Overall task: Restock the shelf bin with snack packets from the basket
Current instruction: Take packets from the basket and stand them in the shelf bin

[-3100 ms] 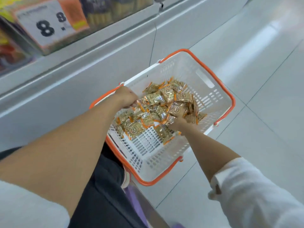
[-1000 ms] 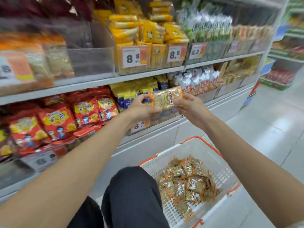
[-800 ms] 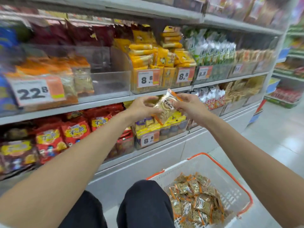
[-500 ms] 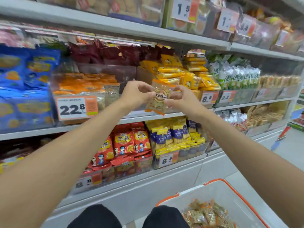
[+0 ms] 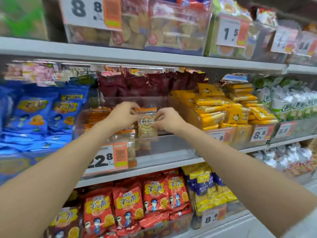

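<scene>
We hold the clear, orange-topped snack packet [image 5: 147, 126] upright between both hands: left hand [image 5: 122, 115] pinches its upper left corner, right hand [image 5: 169, 120] its right edge. It sits in the mouth of the transparent plastic shelf bin [image 5: 173, 146].

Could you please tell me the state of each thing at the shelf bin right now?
Snack packet: upright, pinched by both hands at the bin.
Left hand: pinches the packet's left edge.
Right hand: pinches its right edge.
Clear shelf bin: partly filled, right side bare.
</scene>
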A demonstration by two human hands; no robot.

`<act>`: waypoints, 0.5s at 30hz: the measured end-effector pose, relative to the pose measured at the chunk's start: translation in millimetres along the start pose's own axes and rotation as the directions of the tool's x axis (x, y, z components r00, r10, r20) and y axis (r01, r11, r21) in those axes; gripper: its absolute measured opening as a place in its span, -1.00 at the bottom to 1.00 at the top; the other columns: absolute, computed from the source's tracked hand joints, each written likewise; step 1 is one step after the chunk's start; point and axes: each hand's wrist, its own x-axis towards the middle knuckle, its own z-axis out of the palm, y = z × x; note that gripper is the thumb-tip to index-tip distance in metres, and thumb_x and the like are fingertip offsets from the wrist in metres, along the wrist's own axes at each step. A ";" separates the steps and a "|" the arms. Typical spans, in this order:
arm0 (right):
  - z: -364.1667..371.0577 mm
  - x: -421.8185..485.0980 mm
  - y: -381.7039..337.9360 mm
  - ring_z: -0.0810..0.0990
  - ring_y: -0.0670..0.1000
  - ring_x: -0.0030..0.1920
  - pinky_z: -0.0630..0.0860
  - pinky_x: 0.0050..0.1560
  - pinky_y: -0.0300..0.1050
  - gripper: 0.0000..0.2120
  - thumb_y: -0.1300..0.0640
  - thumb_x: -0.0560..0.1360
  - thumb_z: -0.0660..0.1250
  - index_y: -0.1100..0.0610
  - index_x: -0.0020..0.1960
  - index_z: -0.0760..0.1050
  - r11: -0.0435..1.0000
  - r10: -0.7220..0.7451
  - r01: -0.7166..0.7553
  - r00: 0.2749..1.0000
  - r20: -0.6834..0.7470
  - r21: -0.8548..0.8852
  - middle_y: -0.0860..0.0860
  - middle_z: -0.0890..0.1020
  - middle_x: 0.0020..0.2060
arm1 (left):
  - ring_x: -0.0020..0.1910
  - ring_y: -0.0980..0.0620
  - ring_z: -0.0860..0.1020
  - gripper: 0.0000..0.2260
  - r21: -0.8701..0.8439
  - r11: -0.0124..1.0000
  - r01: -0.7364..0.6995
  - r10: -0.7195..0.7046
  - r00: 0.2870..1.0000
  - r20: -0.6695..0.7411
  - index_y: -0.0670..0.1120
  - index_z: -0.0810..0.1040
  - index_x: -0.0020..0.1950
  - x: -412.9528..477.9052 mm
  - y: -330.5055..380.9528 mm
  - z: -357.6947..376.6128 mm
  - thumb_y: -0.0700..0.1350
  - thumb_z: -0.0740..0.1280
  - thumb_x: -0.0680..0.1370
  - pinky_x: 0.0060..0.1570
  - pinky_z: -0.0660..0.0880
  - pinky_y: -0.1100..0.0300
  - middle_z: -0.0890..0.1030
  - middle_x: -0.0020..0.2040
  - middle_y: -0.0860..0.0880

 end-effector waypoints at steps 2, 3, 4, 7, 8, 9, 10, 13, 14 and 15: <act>3.9 3.8 -0.4 0.59 -0.01 -0.30 0.58 -0.21 -0.08 -0.85 0.17 0.37 0.56 0.16 -0.24 0.59 0.995 0.046 -0.032 0.989 0.143 -0.097 0.06 0.63 -0.34 | -0.10 0.05 0.54 -0.75 0.160 0.987 0.004 -0.012 0.999 0.050 -0.07 0.63 0.10 1.3 -7.5 3.0 -0.02 0.47 0.46 -0.13 0.45 0.17 0.63 0.01 -0.04; 5.1 6.4 -1.7 0.57 -0.01 -0.34 0.58 -0.20 -0.06 -0.84 0.16 0.37 0.56 0.20 -0.21 0.62 0.989 0.067 -0.039 0.979 0.194 -0.145 0.06 0.61 -0.37 | -0.06 0.04 0.54 -0.77 0.195 0.981 0.006 -0.017 0.998 0.053 -0.07 0.65 0.04 2.3 -10.0 3.6 -0.02 0.49 0.44 -0.07 0.47 0.16 0.63 0.01 -0.02; 6.1 8.9 -4.2 0.54 -0.01 -0.36 0.59 -0.19 -0.05 -0.80 0.13 0.37 0.57 0.25 -0.16 0.64 0.981 0.085 -0.041 0.970 0.229 -0.190 0.06 0.60 -0.39 | -0.06 0.04 0.54 -0.79 0.216 0.976 0.009 -0.021 0.998 0.052 -0.05 0.66 0.01 2.5 -10.9 3.7 -0.01 0.50 0.43 -0.07 0.48 0.15 0.62 -0.02 0.01; 12.4 14.7 -9.6 0.58 0.06 -0.22 0.60 -0.10 0.00 -0.63 0.05 0.37 0.56 0.30 0.01 0.61 0.959 0.167 -0.083 0.938 0.303 -0.271 0.11 0.62 -0.24 | -0.09 0.04 0.55 -0.82 0.294 0.956 0.008 -0.026 0.998 0.060 -0.02 0.66 -0.01 2.6 -11.4 3.7 0.00 0.49 0.43 -0.07 0.53 0.11 0.62 -0.03 0.04; 15.0 14.9 -10.3 0.60 0.08 -0.15 0.59 -0.06 0.00 -0.62 0.04 0.38 0.55 0.28 0.05 0.60 0.954 0.182 -0.089 0.930 0.319 -0.286 0.11 0.63 -0.16 | -0.07 0.03 0.56 -0.81 0.320 0.947 0.009 -0.032 0.997 0.067 -0.01 0.66 0.01 2.5 -11.9 3.9 0.01 0.48 0.44 -0.04 0.55 0.09 0.63 0.00 0.04; 17.3 14.7 -10.3 0.61 0.08 -0.07 0.57 -0.01 -0.01 -0.63 0.05 0.39 0.53 0.27 0.06 0.59 0.953 0.188 -0.091 0.925 0.330 -0.289 0.11 0.64 -0.09 | -0.05 0.02 0.56 -0.79 0.346 0.938 0.014 -0.042 0.996 0.073 -0.01 0.65 0.02 2.5 -12.4 4.0 0.02 0.47 0.44 -0.02 0.56 0.07 0.63 0.02 0.03; 19.4 14.5 -9.3 0.62 0.09 -0.02 0.56 0.04 -0.01 -0.65 0.06 0.40 0.52 0.26 0.07 0.59 0.955 0.184 -0.089 0.925 0.332 -0.282 0.11 0.65 -0.05 | -0.04 0.01 0.56 -0.78 0.370 0.929 0.020 -0.054 0.995 0.082 -0.01 0.65 0.04 2.5 -12.5 3.9 0.04 0.45 0.45 -0.02 0.56 0.07 0.63 0.04 0.03; 18.5 11.4 -9.0 0.60 0.05 -0.03 0.55 0.11 0.01 -0.68 0.10 0.41 0.51 0.26 0.08 0.61 0.963 0.166 -0.077 0.926 0.340 -0.259 0.11 0.66 -0.01 | -0.08 0.03 0.57 -0.77 0.388 0.921 0.036 -0.083 0.991 0.105 0.00 0.66 0.02 3.1 -12.0 2.9 0.08 0.42 0.45 -0.08 0.57 0.10 0.64 0.01 0.05; 16.1 9.9 -10.0 0.57 0.03 -0.07 0.56 0.10 0.01 -0.69 0.12 0.42 0.50 0.28 0.09 0.61 0.962 0.163 -0.071 0.924 0.345 -0.264 0.12 0.66 -0.03 | -0.10 0.03 0.58 -0.78 0.372 0.927 0.043 -0.086 0.991 0.101 0.01 0.67 0.00 2.2 -10.9 2.0 0.09 0.41 0.45 -0.08 0.59 0.08 0.65 -0.03 0.05; 13.8 8.5 -11.0 0.54 0.02 -0.11 0.57 0.05 0.01 -0.70 0.16 0.43 0.48 0.31 0.09 0.61 0.960 0.165 -0.072 0.924 0.344 -0.269 0.13 0.64 -0.08 | -0.11 0.04 0.59 -0.79 0.351 0.935 0.055 -0.091 0.992 0.089 0.02 0.67 -0.01 0.9 -9.7 0.7 0.09 0.40 0.45 -0.07 0.60 0.06 0.65 -0.05 0.05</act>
